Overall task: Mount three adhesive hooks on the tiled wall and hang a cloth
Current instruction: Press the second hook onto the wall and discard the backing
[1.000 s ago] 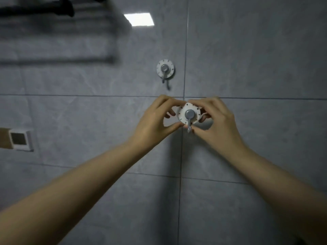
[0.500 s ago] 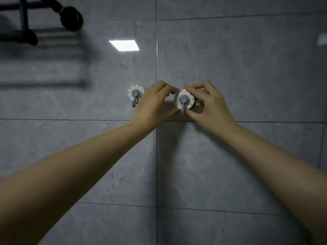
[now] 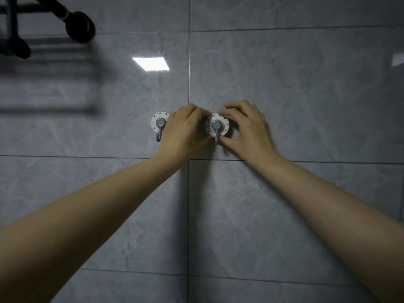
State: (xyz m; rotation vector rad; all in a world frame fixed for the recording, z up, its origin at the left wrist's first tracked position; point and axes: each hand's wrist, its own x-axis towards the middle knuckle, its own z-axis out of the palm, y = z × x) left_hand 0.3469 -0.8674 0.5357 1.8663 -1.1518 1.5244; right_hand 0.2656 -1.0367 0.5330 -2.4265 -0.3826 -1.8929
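A round white adhesive hook with a grey metal hook (image 3: 217, 127) lies against the grey tiled wall (image 3: 306, 95), just right of the vertical grout line. My left hand (image 3: 182, 132) pinches its left edge and my right hand (image 3: 247, 127) pinches its right edge, fingers curled round the disc. A second identical hook (image 3: 159, 124) is stuck to the wall to the left, partly hidden by my left hand. No cloth is in view.
A black towel rack (image 3: 43, 20) with rounded bar ends juts out at the top left and casts a shadow on the tiles. A ceiling light reflects on the wall (image 3: 150, 63) above the hooks.
Both hands carried the hook up from the lower tile to the level of the mounted hook and set it beside it. Over the last half second it barely moved.
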